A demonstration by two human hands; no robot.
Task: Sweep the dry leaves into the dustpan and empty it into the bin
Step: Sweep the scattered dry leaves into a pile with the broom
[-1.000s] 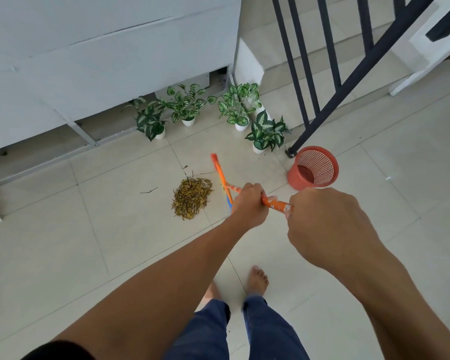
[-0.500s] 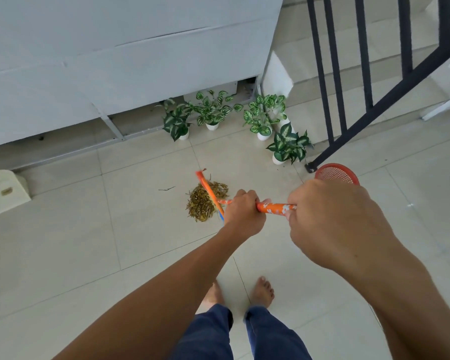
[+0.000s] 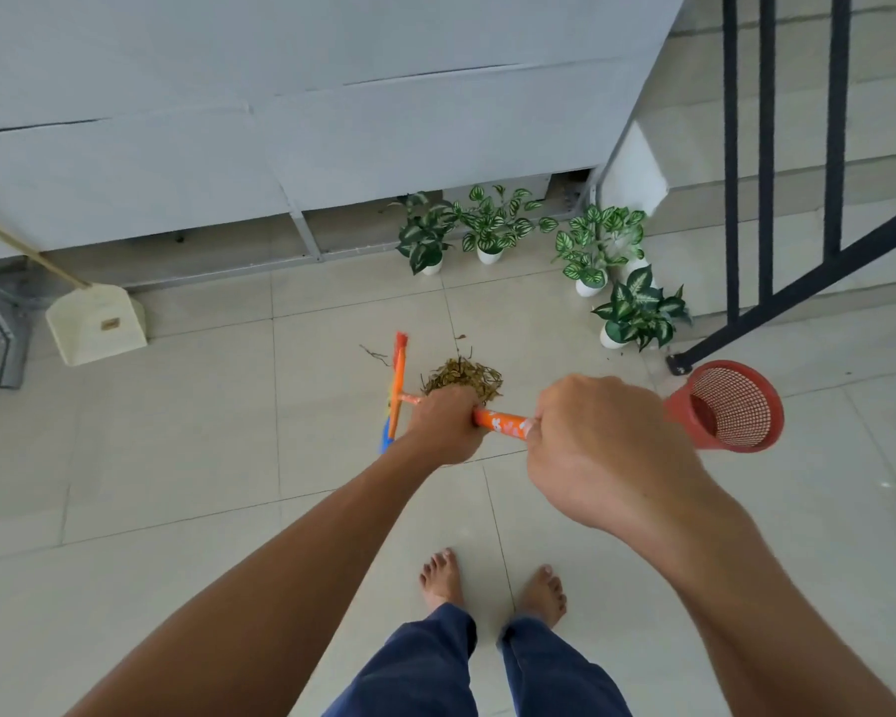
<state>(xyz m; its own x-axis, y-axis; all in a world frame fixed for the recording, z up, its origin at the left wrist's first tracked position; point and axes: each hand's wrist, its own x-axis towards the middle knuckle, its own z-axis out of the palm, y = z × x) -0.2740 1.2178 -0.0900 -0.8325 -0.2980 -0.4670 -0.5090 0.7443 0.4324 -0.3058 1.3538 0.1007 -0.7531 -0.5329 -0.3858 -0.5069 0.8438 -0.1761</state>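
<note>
A small heap of dry leaves (image 3: 465, 376) lies on the pale tiled floor ahead of me. Both hands hold an orange broom handle (image 3: 503, 423): my left hand (image 3: 443, 424) grips it low down, my right hand (image 3: 598, 450) grips it higher up. The broom's orange and blue head (image 3: 397, 390) stands just left of the heap. A cream dustpan (image 3: 97, 323) with a long wooden handle sits at the far left by the wall. A red mesh bin (image 3: 728, 406) stands to the right.
Several potted green plants (image 3: 492, 227) line the grey wall behind the leaves. A black stair railing (image 3: 766, 147) rises at the right, its foot close to the bin. A few stray twigs (image 3: 376, 354) lie near the broom head. My bare feet (image 3: 492, 582) stand below.
The view has swung left, bringing the dustpan into sight. The broom head has shifted from the right of the leaf heap to its left side; both hands still grip the handle.
</note>
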